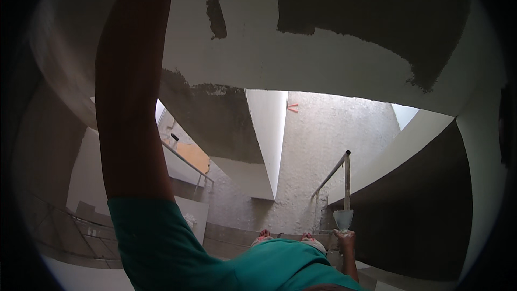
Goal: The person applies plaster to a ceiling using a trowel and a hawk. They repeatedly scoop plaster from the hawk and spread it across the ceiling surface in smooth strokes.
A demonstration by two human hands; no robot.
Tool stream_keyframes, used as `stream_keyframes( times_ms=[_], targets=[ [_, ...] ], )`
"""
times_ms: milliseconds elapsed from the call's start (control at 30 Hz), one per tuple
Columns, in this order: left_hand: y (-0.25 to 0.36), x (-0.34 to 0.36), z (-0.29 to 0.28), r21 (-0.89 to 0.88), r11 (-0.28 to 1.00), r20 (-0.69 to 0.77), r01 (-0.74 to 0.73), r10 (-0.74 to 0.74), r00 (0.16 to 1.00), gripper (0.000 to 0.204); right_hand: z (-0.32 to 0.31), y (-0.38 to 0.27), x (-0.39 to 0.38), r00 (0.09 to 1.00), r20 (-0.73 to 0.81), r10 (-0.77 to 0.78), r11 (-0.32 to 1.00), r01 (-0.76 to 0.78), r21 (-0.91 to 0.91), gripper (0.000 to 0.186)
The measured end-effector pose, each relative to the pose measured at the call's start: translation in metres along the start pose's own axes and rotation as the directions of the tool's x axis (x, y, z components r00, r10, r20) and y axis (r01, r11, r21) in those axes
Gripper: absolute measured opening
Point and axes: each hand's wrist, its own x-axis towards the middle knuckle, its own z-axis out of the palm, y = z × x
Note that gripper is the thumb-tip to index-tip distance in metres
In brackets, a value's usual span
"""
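My left arm [134,102] reaches up past the top edge, so its hand is out of view. Low on the right, my right hand [345,235] is closed around a putty knife [343,218]; its broad pale blade points up and away from me, and the handle is hidden in the fingers. White smears cover the fingers. In front of me stretches a pale wall surface [344,67] with dark grey patches [371,11], ragged at their edges, that look like a fresh coat.
Beside the blade rises a metal rail post [347,180]. My feet [264,234] stand on a plank platform [231,233]. Far below lies a speckled floor [334,124] with an orange object [292,108]. A tan board [193,156] lies left, behind another rail [186,160].
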Motion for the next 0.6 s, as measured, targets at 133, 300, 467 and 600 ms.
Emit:
stream_keyframes(
  times_ms=[133, 300, 467, 600],
  targets=[
    [0.029, -0.058, 0.005, 0.009, 0.999, 0.039, -0.037, 0.037, 0.999, 0.061, -0.005, -0.018, 0.005, 0.996, 0.015, 0.091, 0.994, -0.092, 0.065, 0.032],
    [0.037, -0.182, 0.049, -0.255, 0.932, -0.208, -0.257, 0.207, 0.956, 0.065, -0.01, -0.034, 0.011, 0.999, 0.018, 0.031, 0.997, -0.032, 0.076, 0.034],
    [0.125, -0.294, 0.073, -0.119, 0.992, 0.065, -0.044, 0.052, 0.997, 0.082, -0.019, -0.038, 0.008, 1.0, -0.019, -0.01, 1.0, 0.011, 0.024, 0.033],
    [0.141, -0.37, 0.071, -0.193, 0.981, 0.197, 0.023, 0.016, 0.98, 0.083, -0.017, -0.037, 0.014, 0.998, -0.007, -0.064, 0.998, 0.064, 0.011, 0.033]
  ],
)
